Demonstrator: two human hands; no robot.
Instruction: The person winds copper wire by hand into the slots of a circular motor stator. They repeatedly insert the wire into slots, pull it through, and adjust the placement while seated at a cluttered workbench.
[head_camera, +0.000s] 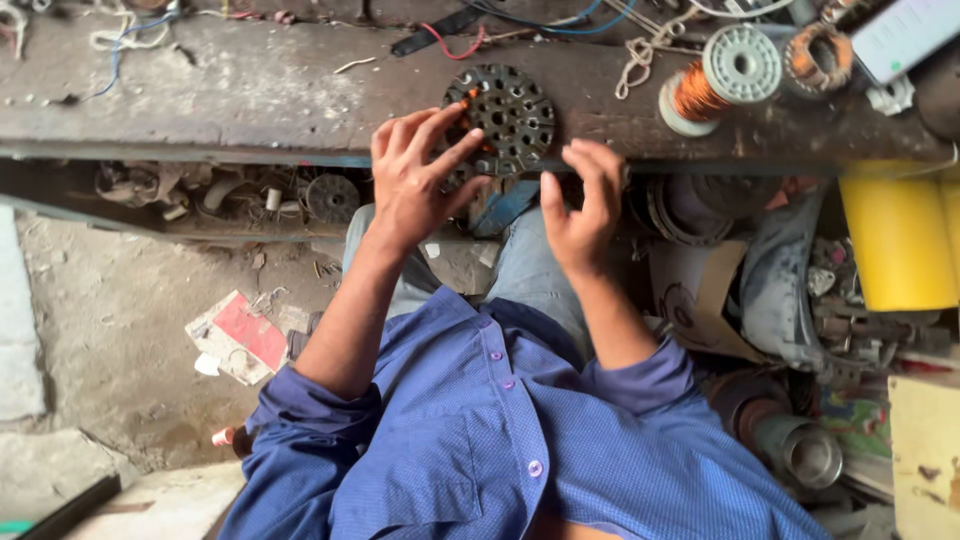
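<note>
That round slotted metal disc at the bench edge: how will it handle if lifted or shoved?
The slotted metal disc looks like stacked steel, so probably stiff and heavy for its size. It lies flat on the workbench, so it should slide, not roll. It sits at the bench edge, where a shove toward the person might drop it. The left hand rests on it; the right hand is just below it.

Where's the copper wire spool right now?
In the head view, the copper wire spool lies on the workbench at upper right, right of the round metal disc.
</note>
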